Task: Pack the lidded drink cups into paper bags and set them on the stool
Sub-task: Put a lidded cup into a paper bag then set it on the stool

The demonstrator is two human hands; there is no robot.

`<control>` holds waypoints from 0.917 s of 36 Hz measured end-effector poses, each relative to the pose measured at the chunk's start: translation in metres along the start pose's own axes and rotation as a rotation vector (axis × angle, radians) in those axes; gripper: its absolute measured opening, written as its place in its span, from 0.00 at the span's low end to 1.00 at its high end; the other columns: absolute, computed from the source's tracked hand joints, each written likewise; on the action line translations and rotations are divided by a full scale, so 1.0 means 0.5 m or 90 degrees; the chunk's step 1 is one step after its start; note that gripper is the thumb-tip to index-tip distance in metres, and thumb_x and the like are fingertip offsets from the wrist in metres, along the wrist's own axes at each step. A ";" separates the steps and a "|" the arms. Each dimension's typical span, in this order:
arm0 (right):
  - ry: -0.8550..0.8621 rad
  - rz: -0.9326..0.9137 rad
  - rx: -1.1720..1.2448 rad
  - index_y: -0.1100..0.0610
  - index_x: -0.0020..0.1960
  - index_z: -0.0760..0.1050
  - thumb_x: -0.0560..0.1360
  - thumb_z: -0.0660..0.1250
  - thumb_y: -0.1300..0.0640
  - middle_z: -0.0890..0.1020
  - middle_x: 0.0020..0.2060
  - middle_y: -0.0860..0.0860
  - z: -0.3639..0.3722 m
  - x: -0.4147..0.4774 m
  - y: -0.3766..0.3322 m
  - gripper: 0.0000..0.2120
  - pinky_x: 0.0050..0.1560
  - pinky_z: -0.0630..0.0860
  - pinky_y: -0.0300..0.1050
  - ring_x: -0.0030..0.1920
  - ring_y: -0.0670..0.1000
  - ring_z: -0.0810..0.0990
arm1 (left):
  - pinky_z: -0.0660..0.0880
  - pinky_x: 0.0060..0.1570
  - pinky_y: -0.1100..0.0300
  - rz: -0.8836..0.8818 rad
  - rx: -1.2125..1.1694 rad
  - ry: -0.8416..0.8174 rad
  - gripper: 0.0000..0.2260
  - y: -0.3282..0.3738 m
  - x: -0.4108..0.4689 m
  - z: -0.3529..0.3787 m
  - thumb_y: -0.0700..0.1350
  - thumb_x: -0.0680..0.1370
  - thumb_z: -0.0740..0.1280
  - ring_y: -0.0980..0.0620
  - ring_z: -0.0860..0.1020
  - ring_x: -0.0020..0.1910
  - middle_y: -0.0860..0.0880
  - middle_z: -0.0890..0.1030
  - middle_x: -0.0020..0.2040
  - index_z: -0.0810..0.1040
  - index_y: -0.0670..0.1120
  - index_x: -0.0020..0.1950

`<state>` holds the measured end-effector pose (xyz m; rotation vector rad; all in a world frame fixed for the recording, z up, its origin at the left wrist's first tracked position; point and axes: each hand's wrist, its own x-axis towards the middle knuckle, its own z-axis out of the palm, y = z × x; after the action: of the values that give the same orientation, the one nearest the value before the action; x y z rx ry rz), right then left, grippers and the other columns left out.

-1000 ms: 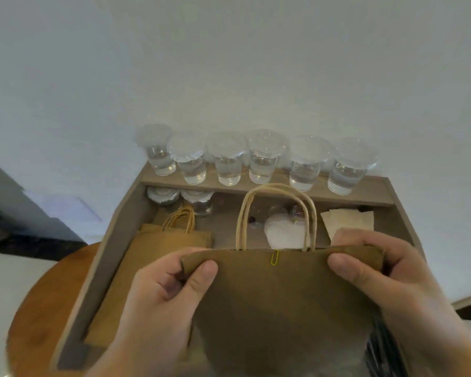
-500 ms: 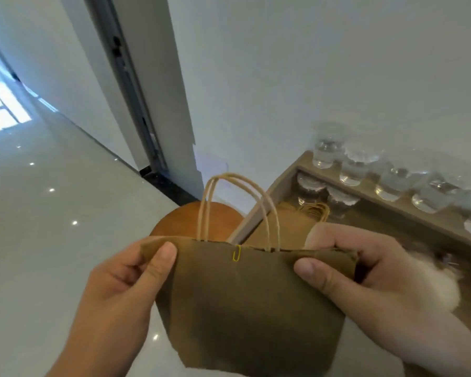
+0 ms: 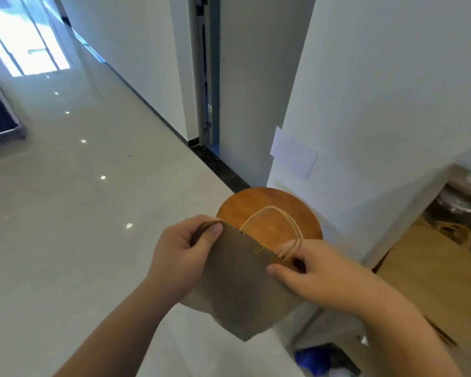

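We hold the brown paper bag (image 3: 239,281) over the round wooden stool (image 3: 259,205), left hand (image 3: 182,254) pinching its top left corner, right hand (image 3: 318,270) pinching the top right edge beside the twine handles (image 3: 272,221) and yellow paperclip (image 3: 259,249).

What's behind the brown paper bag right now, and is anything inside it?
The round orange-brown wooden stool shows behind the brown paper bag, its near part covered. The bag's inside cannot be seen.
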<state>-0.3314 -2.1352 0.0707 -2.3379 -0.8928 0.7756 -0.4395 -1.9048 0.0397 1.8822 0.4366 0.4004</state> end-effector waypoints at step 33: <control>0.278 0.504 0.216 0.55 0.42 0.79 0.84 0.67 0.51 0.83 0.37 0.51 -0.085 0.937 0.515 0.13 0.36 0.83 0.46 0.37 0.52 0.84 | 0.76 0.42 0.71 -0.262 0.192 -0.246 0.09 -0.251 0.795 0.232 0.50 0.83 0.68 0.59 0.86 0.47 0.58 0.87 0.51 0.81 0.64 0.58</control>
<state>0.0952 -1.9786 -0.2140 -2.3723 0.3593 0.5857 -0.0505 -1.7678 -0.0909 2.0342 0.6271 -0.3167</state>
